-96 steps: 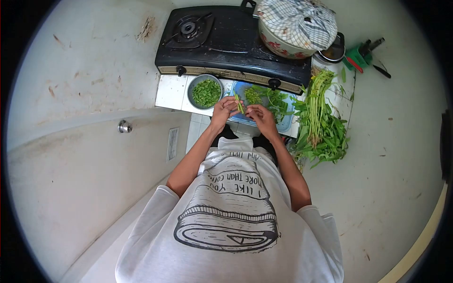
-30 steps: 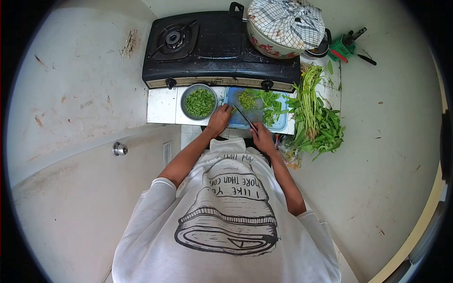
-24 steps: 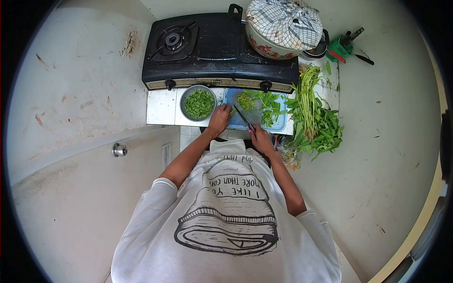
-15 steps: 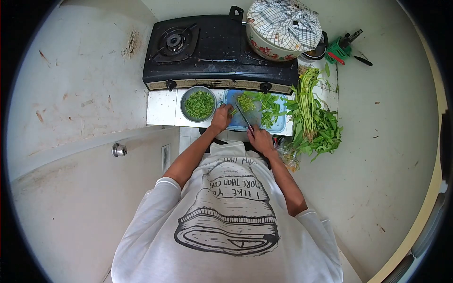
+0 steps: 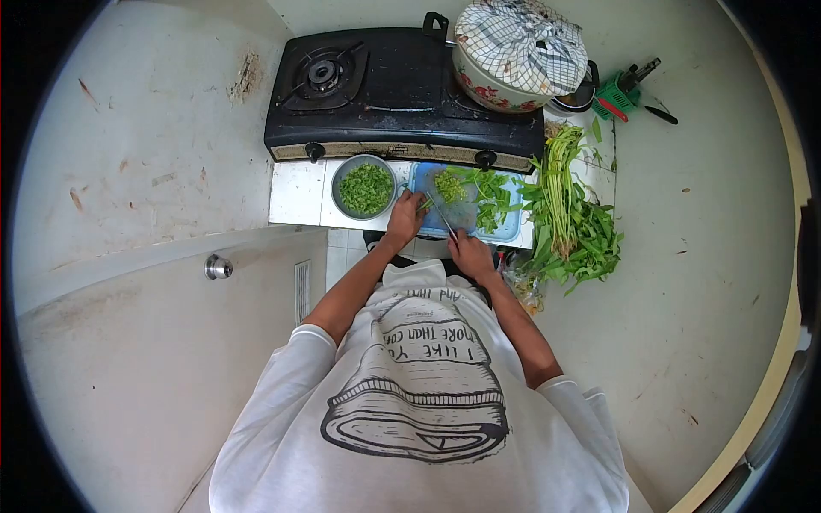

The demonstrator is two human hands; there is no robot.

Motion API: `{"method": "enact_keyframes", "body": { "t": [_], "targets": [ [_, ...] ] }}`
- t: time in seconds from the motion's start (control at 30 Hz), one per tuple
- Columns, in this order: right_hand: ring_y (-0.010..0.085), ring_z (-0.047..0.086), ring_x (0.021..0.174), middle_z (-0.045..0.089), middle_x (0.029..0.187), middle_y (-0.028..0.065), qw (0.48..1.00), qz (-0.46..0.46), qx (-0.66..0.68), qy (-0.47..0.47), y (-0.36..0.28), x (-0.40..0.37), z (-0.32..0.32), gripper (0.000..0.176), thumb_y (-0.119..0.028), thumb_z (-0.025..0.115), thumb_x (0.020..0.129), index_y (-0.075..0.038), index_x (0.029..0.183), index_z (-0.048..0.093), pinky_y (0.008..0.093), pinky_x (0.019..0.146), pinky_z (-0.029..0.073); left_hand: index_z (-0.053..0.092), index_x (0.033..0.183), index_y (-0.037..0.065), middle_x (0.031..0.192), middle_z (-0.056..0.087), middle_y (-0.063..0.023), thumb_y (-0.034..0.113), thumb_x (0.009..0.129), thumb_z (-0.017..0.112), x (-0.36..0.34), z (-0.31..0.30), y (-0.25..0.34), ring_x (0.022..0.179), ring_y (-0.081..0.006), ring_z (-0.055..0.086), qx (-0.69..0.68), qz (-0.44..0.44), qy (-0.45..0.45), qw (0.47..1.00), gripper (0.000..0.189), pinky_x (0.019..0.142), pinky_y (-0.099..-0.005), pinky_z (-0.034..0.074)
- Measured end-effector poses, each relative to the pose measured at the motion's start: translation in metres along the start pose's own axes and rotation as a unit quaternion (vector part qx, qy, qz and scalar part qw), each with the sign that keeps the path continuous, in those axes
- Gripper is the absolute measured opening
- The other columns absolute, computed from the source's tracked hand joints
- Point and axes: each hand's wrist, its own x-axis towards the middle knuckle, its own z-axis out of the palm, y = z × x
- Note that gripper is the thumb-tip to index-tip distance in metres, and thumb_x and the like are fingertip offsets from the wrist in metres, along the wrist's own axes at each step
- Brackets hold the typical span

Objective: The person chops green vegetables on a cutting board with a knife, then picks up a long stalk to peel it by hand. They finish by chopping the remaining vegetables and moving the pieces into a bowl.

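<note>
My left hand point(image 5: 406, 217) is closed at the left side of the blue cutting board point(image 5: 511, 229), pinching a few green stems point(image 5: 427, 203) whose ends poke out past the fingertips. The handle of a knife point(image 5: 444, 220) is wrapped in my right hand point(image 5: 471, 256) at the board's near edge. Its blade slants up and left, close to the left fingertips. Finely chopped green pieces point(image 5: 451, 186) lie in a small heap beyond the blade. Leafy green sprigs point(image 5: 491, 201) spread over the board's right part. A grey bowl point(image 5: 335, 202) of chopped greens point(image 5: 365, 189) stands left of my left hand.
Behind the board is a black two-burner gas stove point(image 5: 393, 77), bearing a flowered pot point(image 5: 492, 88) topped with a checked cloth point(image 5: 522, 47). A large bunch of leafy stems point(image 5: 569, 205) hangs over the counter's right end. A green basket point(image 5: 617, 92) holds utensils.
The knife's tip has come down and nearer my left fingers. My left hand has shifted only slightly, and the whole view has moved a little to the right.
</note>
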Motion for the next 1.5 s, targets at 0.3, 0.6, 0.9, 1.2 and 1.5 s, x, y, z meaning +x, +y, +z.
{"method": "enact_keyframes", "body": {
  "t": [0.3,0.6,0.9,1.2,1.5],
  "targets": [
    [0.0486,0.069,0.072,0.07,0.076,0.0274,1.0,-0.006,-0.003,-0.008,0.007,0.006,0.002,0.037,-0.038,0.052,0.105,-0.002,0.11,0.055,0.0584,0.068,0.056,0.065,0.101,0.001,0.095,0.062,-0.0185,0.001,0.084,0.07,0.002,-0.003,0.007,0.091,-0.0417,0.064,0.016,0.027,0.013,0.999,0.017,0.081,-0.0494,0.053],
    [0.0482,0.071,0.074,0.071,0.077,0.0268,0.998,-0.018,-0.052,-0.025,0.006,0.007,-0.001,0.041,-0.038,0.047,0.107,0.002,0.109,0.055,0.058,0.07,0.057,0.067,0.104,0.0,0.1,0.064,-0.0213,0.002,0.086,0.063,0.004,-0.005,0.012,0.095,-0.0452,0.063,0.039,0.03,-0.002,0.999,0.018,0.084,-0.0522,0.053],
    [0.048,0.072,0.081,0.072,0.083,0.0286,0.997,0.002,-0.052,-0.051,-0.003,0.031,-0.003,0.044,-0.039,0.044,0.107,0.003,0.112,0.057,0.0586,0.076,0.057,0.066,0.103,-0.001,0.099,0.065,-0.0228,-0.002,0.084,0.062,0.005,-0.004,0.011,0.095,-0.0461,0.063,0.039,0.05,0.0,0.998,0.02,0.082,-0.0539,0.052],
    [0.0477,0.072,0.083,0.073,0.087,0.028,0.995,-0.001,-0.072,-0.064,0.001,0.026,-0.004,0.044,-0.038,0.044,0.106,0.003,0.111,0.058,0.057,0.078,0.057,0.063,0.104,0.0,0.105,0.064,-0.0222,-0.003,0.083,0.064,0.006,-0.006,0.01,0.101,-0.0446,0.062,0.06,0.04,-0.033,0.997,0.021,0.086,-0.0522,0.053],
    [0.0454,0.073,0.08,0.073,0.083,0.0276,0.997,-0.02,-0.066,-0.034,-0.001,0.033,0.002,0.045,-0.037,0.045,0.106,0.005,0.107,0.06,0.0559,0.077,0.058,0.063,0.104,-0.001,0.105,0.064,-0.0218,0.0,0.086,0.064,0.007,-0.005,0.005,0.099,-0.045,0.062,0.066,0.065,-0.035,0.995,0.018,0.086,-0.0519,0.052]
  ]
}}
